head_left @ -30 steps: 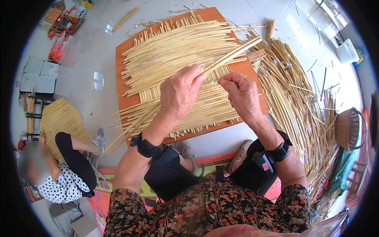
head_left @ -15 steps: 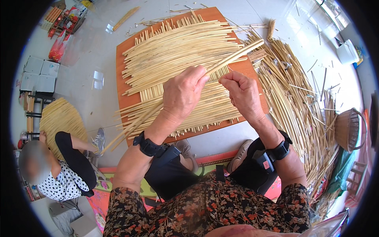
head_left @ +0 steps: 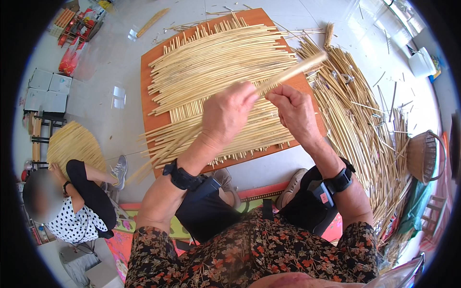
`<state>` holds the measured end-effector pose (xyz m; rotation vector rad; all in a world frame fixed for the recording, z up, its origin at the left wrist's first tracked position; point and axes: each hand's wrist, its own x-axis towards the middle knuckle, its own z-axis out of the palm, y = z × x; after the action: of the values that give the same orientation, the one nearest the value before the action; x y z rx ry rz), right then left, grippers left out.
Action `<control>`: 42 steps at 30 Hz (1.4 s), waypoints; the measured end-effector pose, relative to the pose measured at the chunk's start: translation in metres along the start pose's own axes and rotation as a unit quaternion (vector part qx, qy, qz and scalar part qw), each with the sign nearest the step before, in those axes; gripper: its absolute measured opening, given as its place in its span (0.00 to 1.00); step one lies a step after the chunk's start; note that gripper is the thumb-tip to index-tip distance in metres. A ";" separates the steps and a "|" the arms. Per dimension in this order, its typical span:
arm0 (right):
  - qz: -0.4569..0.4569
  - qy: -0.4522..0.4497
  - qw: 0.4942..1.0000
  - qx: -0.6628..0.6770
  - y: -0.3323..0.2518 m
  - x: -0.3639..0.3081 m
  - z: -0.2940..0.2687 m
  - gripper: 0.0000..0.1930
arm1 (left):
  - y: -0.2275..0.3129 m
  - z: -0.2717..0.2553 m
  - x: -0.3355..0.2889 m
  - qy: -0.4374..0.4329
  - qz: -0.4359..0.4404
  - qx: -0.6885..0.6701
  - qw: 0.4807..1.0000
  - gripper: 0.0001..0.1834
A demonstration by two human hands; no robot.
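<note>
My left hand (head_left: 226,113) is closed round a few long pale dried stalks (head_left: 297,68), blurred by motion. They slant from the lower left, under my left forearm, up to the far right. Close beside it, my right hand (head_left: 295,111) is closed in a pinch at the stalks' near side. Whatever lies between its fingertips is too small to make out. Beneath both hands, rows of stalks (head_left: 221,60) lie across other stalks set crosswise, on an orange-brown board (head_left: 148,72). A gap in the upper layer shows the crosswise stalks near my left hand.
A large heap of loose stalks (head_left: 355,110) spreads over the floor at right, near a wicker basket (head_left: 421,156) and a white bucket (head_left: 422,63). At left, a seated person (head_left: 79,216) in a dotted top handles a rounded stalk mat (head_left: 74,144). White boxes (head_left: 48,89) stand behind.
The held stalks have swung slightly, their far end shifting right. My left hand has moved a little right, while my right hand stays nearly in place. The other person's arm has shifted.
</note>
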<state>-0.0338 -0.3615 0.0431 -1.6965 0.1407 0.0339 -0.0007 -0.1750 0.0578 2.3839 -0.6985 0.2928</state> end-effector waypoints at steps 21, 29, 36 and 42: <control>0.118 0.051 0.939 0.319 -0.012 0.005 0.010 0.22 | 0.021 -0.013 0.001 0.114 0.191 0.197 0.955 0.14; 0.123 0.129 0.948 0.265 -0.011 0.013 0.019 0.18 | 0.022 0.001 -0.001 0.095 0.131 0.159 0.974 0.12; 0.113 0.091 0.947 0.285 0.003 0.016 0.020 0.14 | 0.019 0.009 -0.004 0.035 0.127 0.162 0.978 0.12; 0.108 0.043 0.949 0.293 0.008 0.029 0.017 0.12 | 0.005 0.012 0.005 0.027 0.073 0.125 0.989 0.06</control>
<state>-0.0045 -0.3477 0.0303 -1.0822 0.3643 0.0743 0.0012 -0.1885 0.0530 2.5514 -0.8568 0.5342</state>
